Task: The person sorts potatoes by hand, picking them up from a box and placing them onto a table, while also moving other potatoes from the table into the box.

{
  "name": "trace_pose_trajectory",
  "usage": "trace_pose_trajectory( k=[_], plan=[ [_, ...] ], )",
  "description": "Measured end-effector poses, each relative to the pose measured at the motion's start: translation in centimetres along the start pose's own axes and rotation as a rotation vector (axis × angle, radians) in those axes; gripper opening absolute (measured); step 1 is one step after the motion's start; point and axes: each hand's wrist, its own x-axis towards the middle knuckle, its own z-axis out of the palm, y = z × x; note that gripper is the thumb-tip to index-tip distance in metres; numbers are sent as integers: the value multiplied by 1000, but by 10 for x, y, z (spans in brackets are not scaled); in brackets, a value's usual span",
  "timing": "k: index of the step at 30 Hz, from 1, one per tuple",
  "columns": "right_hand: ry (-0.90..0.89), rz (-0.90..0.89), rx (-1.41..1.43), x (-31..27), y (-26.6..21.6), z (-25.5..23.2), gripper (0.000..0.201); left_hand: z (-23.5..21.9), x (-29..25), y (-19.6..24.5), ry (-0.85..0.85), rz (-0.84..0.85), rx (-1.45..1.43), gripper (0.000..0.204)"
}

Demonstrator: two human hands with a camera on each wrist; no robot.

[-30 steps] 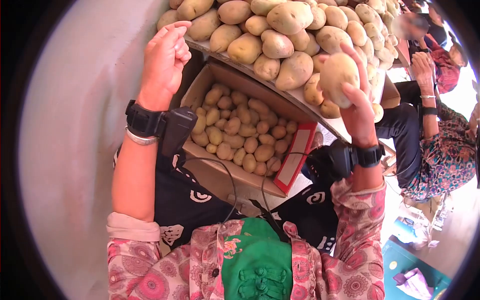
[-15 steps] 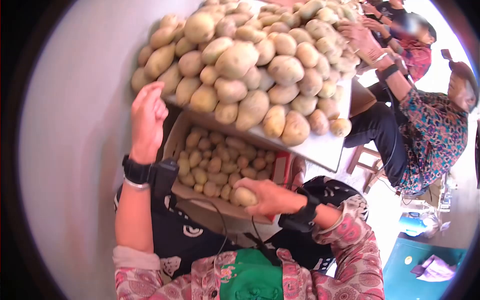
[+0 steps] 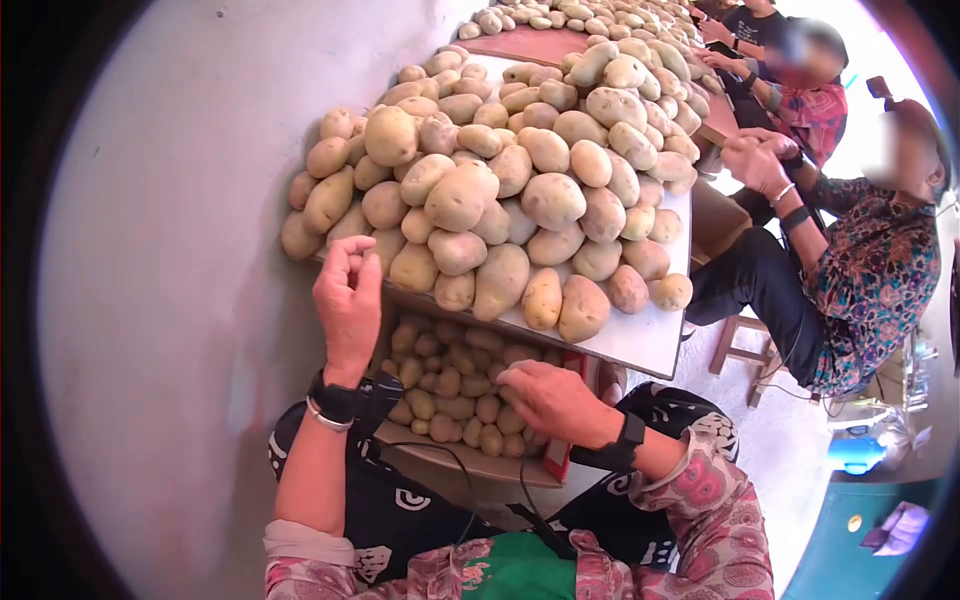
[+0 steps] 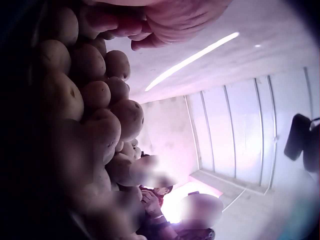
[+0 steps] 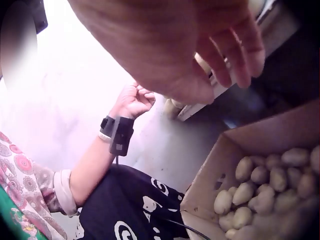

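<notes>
A large heap of potatoes (image 3: 460, 195) covers the white-topped table (image 3: 645, 335). Below its near edge stands a cardboard box (image 3: 470, 465) holding many smaller potatoes (image 5: 278, 178). My right hand (image 3: 560, 400) hovers over the box with relaxed fingers and an empty palm; the right wrist view shows its fingers (image 5: 240, 55) bent a little with nothing in them. At the heap's near left corner, my left hand (image 3: 350, 305) is raised with fingers loosely curled and holds nothing. Potatoes (image 4: 62, 95) lie close beside it in the left wrist view.
A pale wall (image 3: 170, 250) runs along the left side. To the right, a person in a patterned shirt (image 3: 860, 280) sits at the table, with others farther back. A wooden stool (image 3: 738, 345) and a teal surface (image 3: 860, 540) are also on the right.
My right hand carried a potato down from the heap to the box and let it go. The view has tilted up, showing more of the heap; my left hand remains by its corner.
</notes>
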Motion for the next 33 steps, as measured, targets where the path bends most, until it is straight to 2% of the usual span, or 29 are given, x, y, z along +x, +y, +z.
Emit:
trace_pose_trajectory(
  k=[1, 2, 4, 5, 7, 8, 9, 12, 19, 28, 33],
  plan=[
    [30, -56, 0, 0, 0, 3, 22, 2, -3, 8, -73, -37, 105, 21],
    [42, -35, -10, 1, 0, 7, 22, 6, -3, 12, -92, -29, 88, 21],
    [-65, -64, -5, -3, 2, 12, 19, 22, -1, 14, -57, 491, 363, 36],
    [-42, -69, -7, -7, 3, 18, 17, 25, -2, 14, -166, 487, 314, 48],
    [5, -53, -20, -4, 3, 23, 16, 33, -4, 19, -267, 530, 401, 51],
    [-29, -61, -54, -3, 1, 23, 16, 37, -2, 17, -309, 560, 458, 53],
    [-70, -70, -87, -4, 0, 24, 16, 45, 0, 18, -329, 571, 434, 53],
    [-26, -95, -99, -5, 0, 28, 20, 61, 6, 18, -359, 587, 429, 53],
    [-11, -100, -112, -5, -1, 36, 17, 76, 24, 20, -320, 582, 471, 55],
    [-38, -110, -104, -9, -9, 32, 17, 93, 20, 9, -113, 481, 508, 64],
    [-11, -109, -116, -5, -9, 12, 20, 95, 16, 15, -80, 462, 341, 62]
  ],
)
